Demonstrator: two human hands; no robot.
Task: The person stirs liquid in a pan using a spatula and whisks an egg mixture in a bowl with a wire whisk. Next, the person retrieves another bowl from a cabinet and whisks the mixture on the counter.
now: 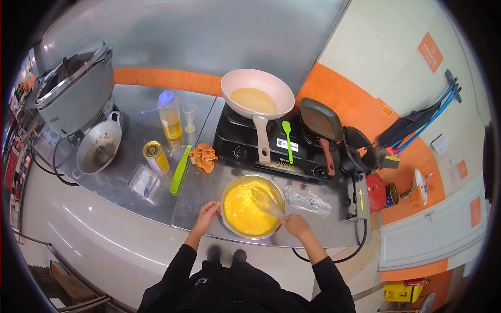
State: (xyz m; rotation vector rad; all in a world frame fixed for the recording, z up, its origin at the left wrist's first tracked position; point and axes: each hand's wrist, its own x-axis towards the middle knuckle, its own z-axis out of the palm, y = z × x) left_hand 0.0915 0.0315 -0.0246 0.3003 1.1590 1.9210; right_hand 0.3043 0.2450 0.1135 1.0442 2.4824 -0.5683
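Note:
A metal mixing bowl (224, 221) full of yellow liquid, like beaten egg with pale flecks, stands on the steel counter. My right hand (297, 226) is closed round the handle of a whisk (270, 206), whose wires dip into the yellow mix. At the bowl's left rim, my left hand (210, 210) steadies it with fingers closed on the edge. Just right of the bowl lies crumpled clear plastic wrap (308, 201). Behind the bowl, a pink frying pan (282, 89) with some oil-like liquid sits on the black gas stove (224, 147).
Left of the stove are an orange cloth (203, 157), a green spatula (180, 171), a yellow can (156, 159), a clear container (144, 182) and an oil bottle (170, 116). A wok (100, 146) and a rice cooker (78, 94) stand farther left. A square pan (320, 122) occupies the right burner.

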